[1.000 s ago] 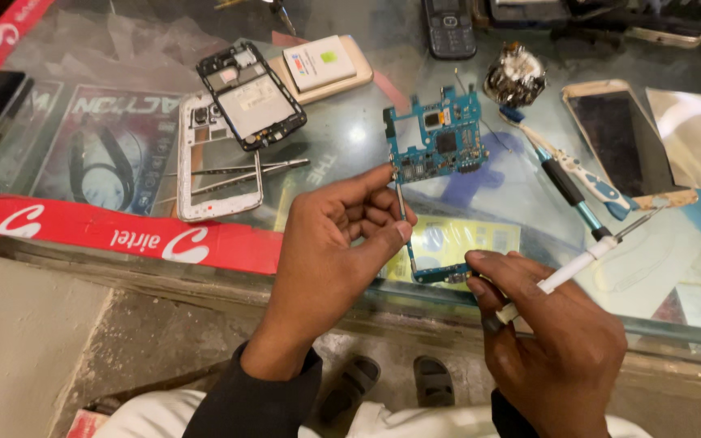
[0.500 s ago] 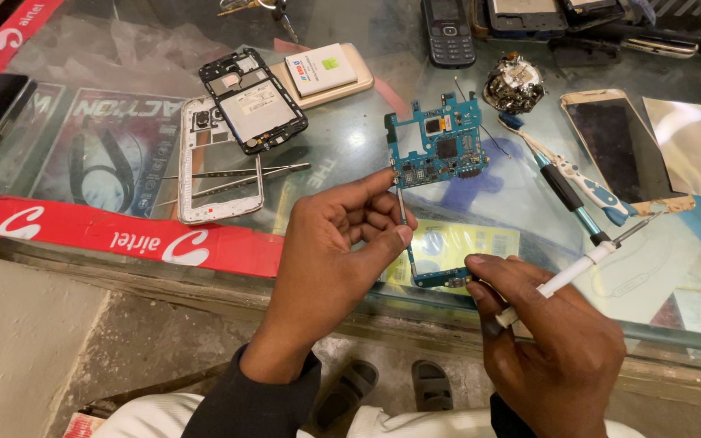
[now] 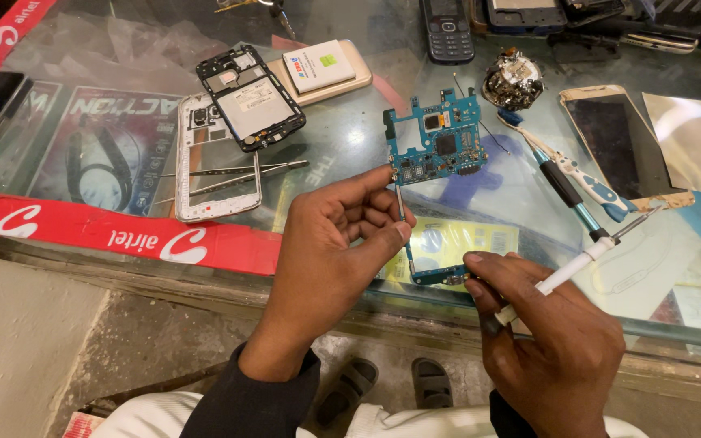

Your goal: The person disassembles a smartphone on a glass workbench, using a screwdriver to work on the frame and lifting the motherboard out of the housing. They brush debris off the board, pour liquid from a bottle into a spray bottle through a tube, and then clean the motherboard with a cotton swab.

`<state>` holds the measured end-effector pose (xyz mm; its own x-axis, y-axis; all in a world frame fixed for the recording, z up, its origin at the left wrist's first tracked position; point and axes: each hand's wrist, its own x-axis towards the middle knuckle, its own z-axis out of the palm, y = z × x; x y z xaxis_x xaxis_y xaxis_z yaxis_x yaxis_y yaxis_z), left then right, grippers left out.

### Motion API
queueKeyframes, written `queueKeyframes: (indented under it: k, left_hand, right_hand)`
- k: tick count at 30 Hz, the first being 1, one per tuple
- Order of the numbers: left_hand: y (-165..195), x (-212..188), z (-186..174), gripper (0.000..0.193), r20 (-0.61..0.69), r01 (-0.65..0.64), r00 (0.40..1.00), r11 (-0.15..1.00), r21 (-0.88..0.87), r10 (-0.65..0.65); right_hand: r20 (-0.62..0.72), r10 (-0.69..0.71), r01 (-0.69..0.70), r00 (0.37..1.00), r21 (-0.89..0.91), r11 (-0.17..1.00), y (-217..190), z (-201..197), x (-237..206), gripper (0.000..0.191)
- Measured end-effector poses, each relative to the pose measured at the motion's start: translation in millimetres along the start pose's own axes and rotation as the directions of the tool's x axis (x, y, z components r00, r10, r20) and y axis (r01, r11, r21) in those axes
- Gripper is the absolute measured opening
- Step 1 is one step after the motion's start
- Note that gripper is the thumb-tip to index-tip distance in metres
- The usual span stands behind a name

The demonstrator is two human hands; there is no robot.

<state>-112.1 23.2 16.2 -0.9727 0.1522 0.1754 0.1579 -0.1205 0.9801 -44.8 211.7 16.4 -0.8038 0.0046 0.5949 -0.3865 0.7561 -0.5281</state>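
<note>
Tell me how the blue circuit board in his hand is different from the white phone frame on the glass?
The blue circuit board is held up by the left hand; the white phone frame lies flat on the glass counter. The board is crowded with chips; the frame is a hollow shell with tweezers across it. Both are bare phone parts.

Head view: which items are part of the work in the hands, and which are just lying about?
In hand:
left hand
blue circuit board
right hand
white tool

Lying about:
tweezers
white phone frame
black phone frame
battery
screwdriver
gold phone
</note>
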Motion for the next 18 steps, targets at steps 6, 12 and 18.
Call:
queueKeyframes:
  k: [6,12,18]
  left_hand:
    - [0.6,0.0,0.9,0.054,-0.019,0.024,1.000,1.000,-0.006,-0.024]
    - [2.0,0.2,1.2,0.054,-0.016,0.025,1.000,1.000,0.003,-0.025]
    - [3.1,0.6,2.3,0.052,-0.024,0.036,0.999,0.999,-0.021,-0.037]
  right_hand:
    - [-0.007,-0.015,0.015,1.000,0.006,1.000,-0.2,0.5,0.5,0.033]
    - [-0.014,-0.007,0.007,1.000,0.019,1.000,-0.6,0.9,0.9,0.031]
    - [-0.013,-0.012,0.012,1.000,0.011,1.000,-0.3,1.0,0.9,0.032]
